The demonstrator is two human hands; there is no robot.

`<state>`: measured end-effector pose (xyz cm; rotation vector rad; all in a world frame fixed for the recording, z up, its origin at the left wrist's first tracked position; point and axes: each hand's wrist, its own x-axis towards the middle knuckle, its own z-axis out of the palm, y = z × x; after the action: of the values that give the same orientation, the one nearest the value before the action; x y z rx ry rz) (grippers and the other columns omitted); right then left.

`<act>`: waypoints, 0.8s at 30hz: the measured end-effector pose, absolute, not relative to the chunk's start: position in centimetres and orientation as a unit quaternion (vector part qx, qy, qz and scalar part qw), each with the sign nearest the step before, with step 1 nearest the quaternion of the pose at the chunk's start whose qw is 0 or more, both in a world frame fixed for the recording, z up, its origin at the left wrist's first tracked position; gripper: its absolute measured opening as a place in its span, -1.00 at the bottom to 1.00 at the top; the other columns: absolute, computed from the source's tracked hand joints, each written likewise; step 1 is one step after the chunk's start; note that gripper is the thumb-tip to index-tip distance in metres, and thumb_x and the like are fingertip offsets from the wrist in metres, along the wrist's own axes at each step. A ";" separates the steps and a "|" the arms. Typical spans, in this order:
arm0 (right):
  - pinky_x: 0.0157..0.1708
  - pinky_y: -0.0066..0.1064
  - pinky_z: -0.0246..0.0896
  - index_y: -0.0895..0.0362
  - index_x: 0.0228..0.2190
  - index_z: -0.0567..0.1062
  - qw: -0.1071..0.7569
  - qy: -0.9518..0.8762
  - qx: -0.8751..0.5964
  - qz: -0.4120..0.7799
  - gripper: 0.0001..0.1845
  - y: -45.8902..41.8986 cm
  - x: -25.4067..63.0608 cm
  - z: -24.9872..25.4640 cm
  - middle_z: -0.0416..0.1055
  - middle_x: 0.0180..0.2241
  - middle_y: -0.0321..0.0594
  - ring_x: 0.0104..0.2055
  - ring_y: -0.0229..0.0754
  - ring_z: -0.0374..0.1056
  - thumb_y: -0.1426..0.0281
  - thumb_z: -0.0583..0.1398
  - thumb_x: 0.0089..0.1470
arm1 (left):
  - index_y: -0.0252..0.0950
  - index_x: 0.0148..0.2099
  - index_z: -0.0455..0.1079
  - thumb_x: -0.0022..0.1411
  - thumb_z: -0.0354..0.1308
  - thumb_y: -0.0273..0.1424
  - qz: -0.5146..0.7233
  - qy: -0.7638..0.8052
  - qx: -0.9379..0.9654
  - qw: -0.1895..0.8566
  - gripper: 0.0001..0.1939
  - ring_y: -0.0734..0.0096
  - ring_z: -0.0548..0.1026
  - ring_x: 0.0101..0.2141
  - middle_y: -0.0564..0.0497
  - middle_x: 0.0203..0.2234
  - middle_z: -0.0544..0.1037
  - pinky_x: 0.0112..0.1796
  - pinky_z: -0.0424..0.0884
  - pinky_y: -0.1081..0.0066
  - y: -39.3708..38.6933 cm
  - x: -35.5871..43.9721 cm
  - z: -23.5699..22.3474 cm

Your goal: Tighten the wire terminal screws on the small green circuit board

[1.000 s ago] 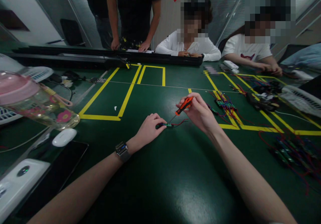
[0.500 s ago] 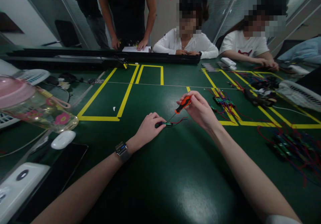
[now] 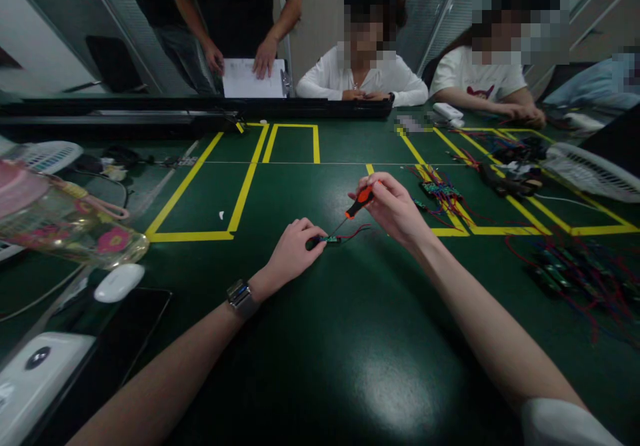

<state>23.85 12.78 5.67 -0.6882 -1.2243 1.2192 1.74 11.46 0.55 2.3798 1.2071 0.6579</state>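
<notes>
Between the thumb and fingers of my left hand [image 3: 296, 247] is the left end of a small green circuit board [image 3: 331, 239], held down on the table. Red and dark wires [image 3: 356, 231] trail from the board's right end. My right hand [image 3: 393, 206] is closed around the handle of an orange and black screwdriver [image 3: 361, 199]. The screwdriver slants down to the left, its thin shaft reaching the board beside my left fingertips. Whether the tip sits in a screw is too small to tell.
Wired boards lie in piles at the right [image 3: 570, 266] and farther back [image 3: 440, 191]. A bottle [image 3: 100, 233], an earbud case [image 3: 119, 283] and a dark phone [image 3: 135, 326] are at the left. Yellow tape [image 3: 243, 186] marks the green table [image 3: 320, 366]. People are across it.
My view has shifted slightly. Both hands keep their hold on the board and screwdriver. Across the table, a standing person's clipboard with white paper has tilted up into fuller view.
</notes>
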 end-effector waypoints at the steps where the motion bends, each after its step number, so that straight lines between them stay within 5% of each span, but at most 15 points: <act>1: 0.00 -0.20 0.36 -0.04 -0.30 0.51 0.595 -0.531 -0.296 0.525 -0.78 12.7 23.8 5.7 0.46 -0.32 -0.33 -0.25 -0.24 0.41 0.14 0.33 0.03 | -0.26 -0.15 0.52 0.29 0.16 -0.41 0.236 0.431 0.849 0.193 -0.87 0.24 0.42 -0.19 -0.04 -0.24 0.47 -0.15 0.36 0.23 11.5 1.8 0.5; 5: -0.03 -0.19 0.37 -0.10 -0.18 0.49 0.580 -0.540 -0.287 0.538 -0.76 12.4 23.5 6.0 0.49 -0.28 -0.32 -0.18 -0.20 0.44 0.16 0.29 0.09 | -0.26 -0.14 0.52 0.29 0.17 -0.41 0.238 0.429 0.849 0.194 -0.86 0.25 0.42 -0.20 -0.04 -0.25 0.47 -0.16 0.36 0.25 11.5 1.8 0.5; 24: 0.00 -0.20 0.36 -0.04 -0.27 0.50 0.587 -0.520 -0.293 0.546 -0.80 12.6 23.9 6.0 0.52 -0.27 -0.30 -0.16 -0.19 0.47 0.17 0.29 0.08 | -0.25 -0.11 0.51 0.32 0.16 -0.39 0.235 0.427 0.851 0.196 -0.85 0.26 0.42 -0.20 -0.03 -0.23 0.46 -0.17 0.37 0.25 11.4 1.6 0.6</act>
<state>23.85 12.61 5.97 -0.6832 -1.2130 1.2728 1.57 11.39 0.57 2.3845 1.1973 0.6575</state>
